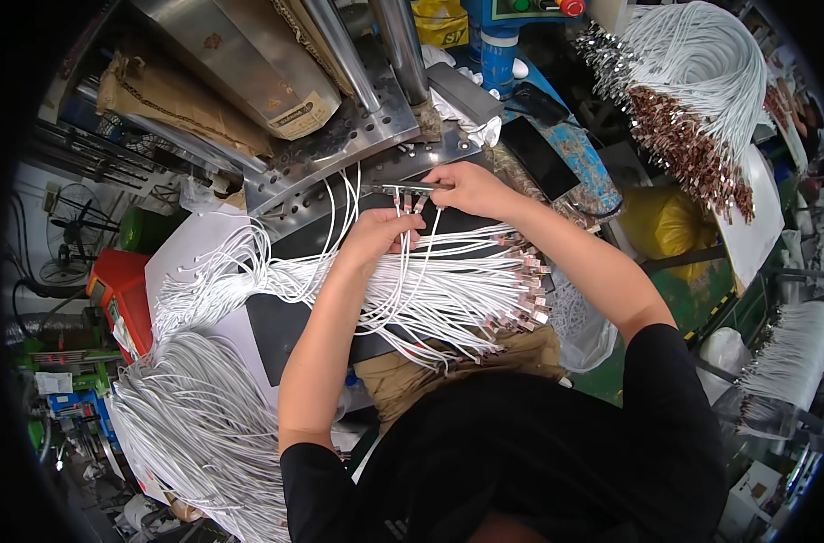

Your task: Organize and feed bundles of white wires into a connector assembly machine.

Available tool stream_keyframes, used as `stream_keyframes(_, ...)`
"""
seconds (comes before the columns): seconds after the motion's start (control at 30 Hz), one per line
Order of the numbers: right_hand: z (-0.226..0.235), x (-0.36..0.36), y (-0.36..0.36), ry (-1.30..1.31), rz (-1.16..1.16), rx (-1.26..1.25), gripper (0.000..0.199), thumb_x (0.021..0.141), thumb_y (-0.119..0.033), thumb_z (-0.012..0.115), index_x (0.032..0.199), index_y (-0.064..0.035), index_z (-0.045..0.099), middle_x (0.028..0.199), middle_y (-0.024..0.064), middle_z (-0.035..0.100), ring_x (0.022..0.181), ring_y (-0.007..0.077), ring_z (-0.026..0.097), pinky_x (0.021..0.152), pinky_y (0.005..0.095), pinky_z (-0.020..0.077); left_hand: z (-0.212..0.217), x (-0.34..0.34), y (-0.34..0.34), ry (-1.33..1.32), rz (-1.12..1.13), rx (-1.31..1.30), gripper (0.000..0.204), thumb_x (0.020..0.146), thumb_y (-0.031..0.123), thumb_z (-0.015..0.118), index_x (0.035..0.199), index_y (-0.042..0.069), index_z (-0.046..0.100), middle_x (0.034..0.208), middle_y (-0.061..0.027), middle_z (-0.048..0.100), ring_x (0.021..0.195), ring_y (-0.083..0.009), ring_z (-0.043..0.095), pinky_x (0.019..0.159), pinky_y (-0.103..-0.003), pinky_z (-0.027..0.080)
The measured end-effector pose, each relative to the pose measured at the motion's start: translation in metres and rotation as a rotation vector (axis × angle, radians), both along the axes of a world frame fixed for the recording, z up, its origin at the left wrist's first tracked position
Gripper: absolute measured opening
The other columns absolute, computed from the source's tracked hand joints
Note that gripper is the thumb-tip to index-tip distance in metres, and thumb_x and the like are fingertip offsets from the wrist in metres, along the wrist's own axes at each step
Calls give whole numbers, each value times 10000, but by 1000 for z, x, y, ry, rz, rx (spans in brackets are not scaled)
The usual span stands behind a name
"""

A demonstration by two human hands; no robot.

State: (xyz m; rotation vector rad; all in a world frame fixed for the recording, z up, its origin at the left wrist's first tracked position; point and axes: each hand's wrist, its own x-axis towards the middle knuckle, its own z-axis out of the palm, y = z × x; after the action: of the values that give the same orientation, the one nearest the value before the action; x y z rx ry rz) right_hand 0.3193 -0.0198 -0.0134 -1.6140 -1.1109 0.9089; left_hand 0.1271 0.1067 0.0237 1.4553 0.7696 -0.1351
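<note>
Over the bench, my left hand (383, 235) is closed, its fingers pinching thin white cables (405, 271) just below their small connector ends. Those ends meet a narrow metal bar (396, 189), whose right end my right hand (471, 193) grips between thumb and fingers. Whether each connector is seated in the bar is too small to tell. Below both hands a large bundle of white cables (430, 294) lies across a black mat (267, 339). Its metal-and-brown plugs (530, 281) point to the right, toward my lap.
A press with steel columns (398, 54) and a perforated steel plate (330, 158) stands just beyond my hands. A dark phone (539, 158) lies on the blue machine bed. More cable bundles sit at lower left (204, 425) and upper right (702, 63). A red box (119, 299) stands left.
</note>
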Motion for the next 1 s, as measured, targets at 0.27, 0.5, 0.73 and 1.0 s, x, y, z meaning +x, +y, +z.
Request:
stream_keyframes(0.27, 13, 6, -6, 4, 38, 16, 415, 837, -312, 780, 1091, 6, 699, 889, 72, 721, 797, 122, 638, 728, 291, 492, -3, 0, -3, -140, 186, -198, 237, 966, 203, 646, 1048, -3, 732, 912, -47, 727, 712, -85, 631, 649, -235, 498)
stream_keyframes(0.5, 13, 7, -10, 120, 83, 40, 422, 833, -327, 813, 1057, 9, 689, 917, 66, 720, 841, 112, 632, 763, 273, 479, 0, 4, 11, -59, -18, -218, 259, 996, 179, 587, 1114, -24, 697, 946, -60, 724, 659, -91, 564, 626, -242, 487)
stream_keyframes(0.73, 16, 8, -12, 105, 119, 41, 430, 831, -320, 815, 1074, 10, 684, 909, 64, 718, 840, 107, 630, 760, 269, 476, 1, 4, 3, -95, 4, -212, 276, 1011, 194, 557, 1129, -17, 691, 994, -64, 721, 687, -94, 568, 658, -241, 502)
stream_keyframes(1.0, 16, 11, -11, 129, 33, -69, 468, 809, -297, 837, 1105, 28, 677, 915, 64, 718, 841, 106, 627, 765, 265, 473, 7, 2, 0, -65, 6, -177, 304, 1029, 241, 538, 1128, 2, 697, 913, -29, 688, 753, -116, 606, 738, -273, 535)
